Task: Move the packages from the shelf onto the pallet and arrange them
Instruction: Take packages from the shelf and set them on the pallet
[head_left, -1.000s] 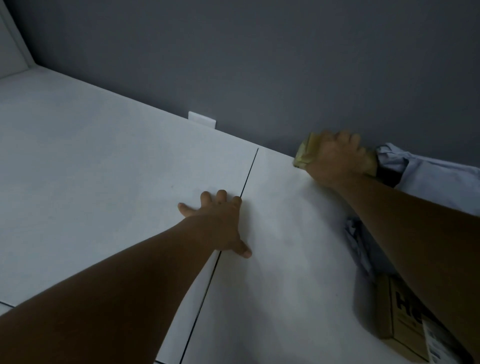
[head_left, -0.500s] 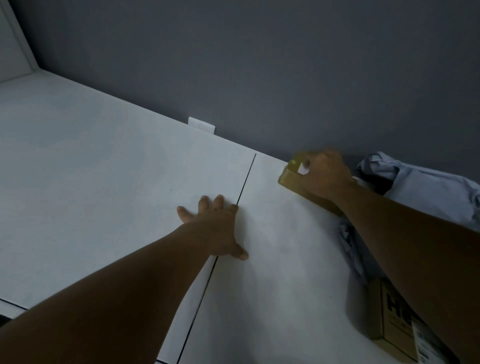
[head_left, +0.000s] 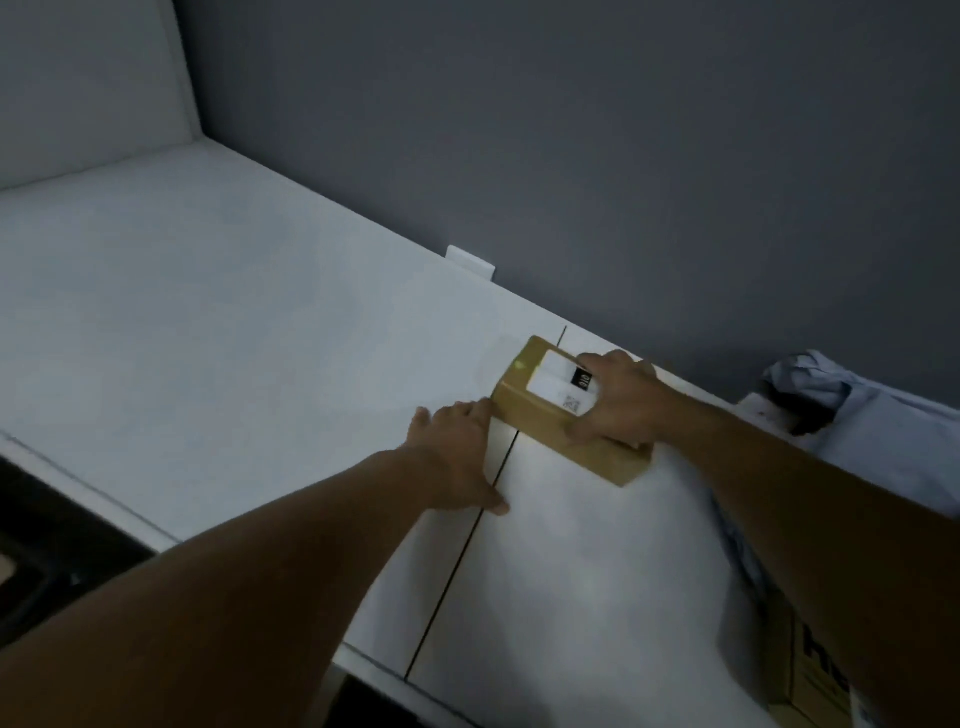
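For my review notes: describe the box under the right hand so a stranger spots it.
On the white shelf below the grey wall, find the dark seam. The small brown box straddles it, gripped by the right hand. Its neighbours: a crumpled grey bag, a bigger carton.

Two hands: left hand (head_left: 457, 457), right hand (head_left: 618, 400). Two cardboard boxes: labelled box (head_left: 524, 402), corner box (head_left: 810, 675). One grey bag (head_left: 872, 415) for certain. Two shelf panels: left panel (head_left: 234, 338), right panel (head_left: 571, 571). One bracket (head_left: 470, 260).
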